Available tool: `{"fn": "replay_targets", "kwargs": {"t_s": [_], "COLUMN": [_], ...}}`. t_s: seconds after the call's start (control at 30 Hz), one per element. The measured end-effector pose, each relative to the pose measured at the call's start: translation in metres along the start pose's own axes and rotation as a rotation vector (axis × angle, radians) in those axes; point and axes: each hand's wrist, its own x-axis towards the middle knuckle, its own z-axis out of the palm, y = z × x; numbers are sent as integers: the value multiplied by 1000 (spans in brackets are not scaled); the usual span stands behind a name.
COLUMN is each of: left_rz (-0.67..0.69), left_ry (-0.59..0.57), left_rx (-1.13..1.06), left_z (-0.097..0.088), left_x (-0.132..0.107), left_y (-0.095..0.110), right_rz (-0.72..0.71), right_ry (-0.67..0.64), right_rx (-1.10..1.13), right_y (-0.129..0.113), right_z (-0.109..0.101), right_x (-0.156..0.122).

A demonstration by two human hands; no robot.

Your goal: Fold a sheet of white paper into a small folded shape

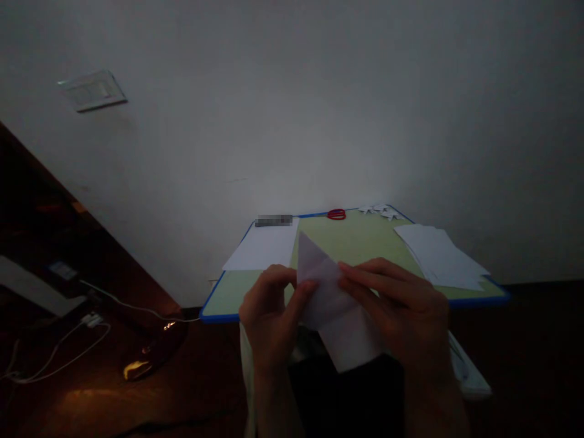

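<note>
By a dim wall, a green table bears scissors at its far edge; left hand and right hand pinch apparently folded paper.

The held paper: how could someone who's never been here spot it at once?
Find the blue-edged, light green table. At its near side, the left hand and right hand hold the paper between them. Unlike the sheets lying on the table, it is in the air, creased, with a sharp point at its top.

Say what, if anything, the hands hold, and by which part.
Creased white paper: left fingers pinch its left edge, right fingers its right edge.
</note>
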Motion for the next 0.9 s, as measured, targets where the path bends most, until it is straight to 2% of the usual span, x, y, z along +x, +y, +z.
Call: {"fn": "replay_targets", "kwargs": {"t_s": [0.2, 0.37, 0.47, 0.57, 0.67, 0.9], "left_rz": [3, -88, -168, -188, -176, -191], "left_ry": [31, 56, -17, -108, -95, -69], "left_rx": [84, 146, 97, 43, 58, 39], "left_z": [2, 0, -2, -3, -4, -7], "left_x": [3, 1, 1, 1, 2, 3], "left_y": [4, 5, 4, 3, 4, 5], "right_rz": [21, 18, 41, 64, 63, 57], "right_ry": [-2, 7, 74, 156, 179, 143], "right_rx": [-40, -33, -37, -34, -43, -47], "right_y": [1, 0, -3, -4, -4, -2], "right_z": [-2, 0, 3, 6, 6, 5], "right_x": [1, 1, 0, -1, 0, 1]}}
